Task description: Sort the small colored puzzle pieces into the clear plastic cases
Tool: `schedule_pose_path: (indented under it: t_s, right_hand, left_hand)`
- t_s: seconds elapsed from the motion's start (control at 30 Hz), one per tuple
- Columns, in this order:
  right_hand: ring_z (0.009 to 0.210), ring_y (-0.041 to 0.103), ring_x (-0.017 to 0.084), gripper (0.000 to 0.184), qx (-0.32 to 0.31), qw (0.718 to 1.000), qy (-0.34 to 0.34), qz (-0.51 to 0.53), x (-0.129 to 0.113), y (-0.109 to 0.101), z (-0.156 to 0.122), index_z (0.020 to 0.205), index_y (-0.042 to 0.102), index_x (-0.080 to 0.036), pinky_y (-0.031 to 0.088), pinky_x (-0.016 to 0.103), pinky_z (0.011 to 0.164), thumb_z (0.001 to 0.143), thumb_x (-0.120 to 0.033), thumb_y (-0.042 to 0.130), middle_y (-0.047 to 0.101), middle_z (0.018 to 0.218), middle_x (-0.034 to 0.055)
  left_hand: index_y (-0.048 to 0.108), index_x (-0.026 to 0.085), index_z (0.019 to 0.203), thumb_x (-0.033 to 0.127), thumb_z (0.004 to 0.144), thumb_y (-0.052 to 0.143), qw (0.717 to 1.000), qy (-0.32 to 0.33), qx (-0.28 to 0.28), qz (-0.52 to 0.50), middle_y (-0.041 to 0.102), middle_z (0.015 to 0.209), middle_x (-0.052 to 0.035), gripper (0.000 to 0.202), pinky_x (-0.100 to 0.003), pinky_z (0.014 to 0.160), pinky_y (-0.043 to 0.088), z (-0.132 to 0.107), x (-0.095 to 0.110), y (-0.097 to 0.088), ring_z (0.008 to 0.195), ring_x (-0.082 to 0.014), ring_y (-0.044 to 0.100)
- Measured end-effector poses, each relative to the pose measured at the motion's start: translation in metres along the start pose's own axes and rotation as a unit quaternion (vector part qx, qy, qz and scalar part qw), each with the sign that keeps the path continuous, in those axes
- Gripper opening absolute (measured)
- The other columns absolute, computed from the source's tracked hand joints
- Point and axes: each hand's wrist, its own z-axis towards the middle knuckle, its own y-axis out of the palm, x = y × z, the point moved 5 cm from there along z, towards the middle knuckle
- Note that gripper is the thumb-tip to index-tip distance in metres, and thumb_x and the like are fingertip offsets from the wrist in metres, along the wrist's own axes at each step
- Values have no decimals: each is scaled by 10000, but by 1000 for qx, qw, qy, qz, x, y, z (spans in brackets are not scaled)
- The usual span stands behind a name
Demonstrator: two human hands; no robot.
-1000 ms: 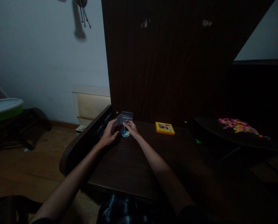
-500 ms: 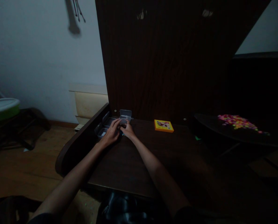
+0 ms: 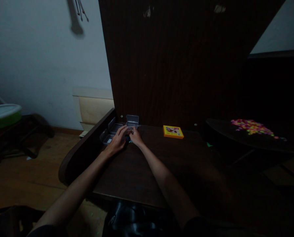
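Note:
My left hand point(image 3: 117, 140) and my right hand point(image 3: 136, 136) lie close together at the far left corner of a dark wooden desk point(image 3: 142, 171). Their fingertips meet at a small clear plastic box point(image 3: 132, 119) whose lid stands up. My left hand's fingers curl against the box. The fingers of my right hand are pressed together over a speck of small blue pieces point(image 3: 129, 140), which are mostly hidden between the hands. More clear plastic compartments point(image 3: 109, 131) sit just left of my left hand along the desk's raised side.
A yellow-orange flat box point(image 3: 173, 131) lies on the desk to the right of my hands. A pile of bright pink and yellow pieces point(image 3: 252, 126) rests on a dark round surface at far right. A tall dark wooden panel point(image 3: 176, 59) rises behind the desk. Wooden floor lies to the left.
The clear box, which both hands held tilted above the blue pieces, now stands on the desk. My hands have closed in over the blue pieces. The camera has shifted a little.

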Motion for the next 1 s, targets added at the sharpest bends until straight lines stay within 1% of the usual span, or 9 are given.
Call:
schedule_pose_path:
  t_s: [0.1, 0.2, 0.4, 0.53, 0.6, 0.8, 1.0]
  right_hand:
    - [859, 676, 178, 243, 0, 1000, 1, 5, 2, -1, 2, 974, 547, -237, 510, 382, 916, 770, -118, 602, 704, 851, -4]
    - [842, 666, 171, 218, 1, 1000, 5, 10, 3, -2, 3, 937, 556, -242, 512, 375, 906, 769, -104, 576, 698, 825, -15]
    - [807, 649, 174, 209, -4, 1000, 16, 12, 3, -1, 1, 899, 584, -219, 519, 358, 866, 713, -164, 662, 687, 816, -11]
    - [836, 643, 180, 167, 1, 1000, 21, 9, 3, -2, 1, 879, 605, -209, 503, 367, 886, 729, -137, 608, 687, 847, 8]
    - [850, 643, 181, 155, 1, 1000, 20, 13, 2, -3, 1, 885, 614, -205, 499, 363, 891, 743, -148, 591, 687, 865, 17]
    - [878, 646, 188, 176, -9, 999, 7, 35, -4, -1, -2, 903, 631, -211, 504, 361, 887, 733, -167, 620, 695, 891, 17]
    - [919, 638, 183, 151, -5, 999, -6, 49, -6, -3, -1, 876, 642, -219, 481, 355, 932, 785, -172, 530, 700, 889, 9]
  left_hand:
    - [273, 220, 1453, 84, 851, 438, 1000, 3, -4, 2, 320, 1481, -148, 639, -494, 1124, 377, 0, 1, -2, 1372, -273, 386]
    - [283, 217, 1450, 89, 849, 451, 1000, 10, -9, 1, 324, 1481, -152, 637, -493, 1122, 382, 1, 2, -4, 1371, -278, 389]
    - [284, 209, 1445, 103, 891, 398, 999, 29, -28, 25, 307, 1498, -151, 576, -474, 1108, 406, 2, 3, -5, 1387, -263, 368]
    - [282, 215, 1446, 94, 887, 398, 998, 45, -42, 34, 310, 1506, -142, 584, -474, 1104, 413, 3, 2, -4, 1387, -258, 371]
    - [269, 214, 1450, 89, 880, 402, 997, 53, -44, 37, 302, 1512, -145, 599, -473, 1100, 415, 4, 2, -5, 1384, -259, 377]
    - [276, 221, 1448, 68, 869, 405, 996, 60, -55, 36, 303, 1517, -141, 613, -446, 1078, 443, 6, 4, -8, 1373, -257, 398]
    - [281, 222, 1448, 67, 852, 437, 995, 57, -61, 44, 309, 1517, -135, 635, -456, 1117, 397, 10, 3, -16, 1382, -249, 386]
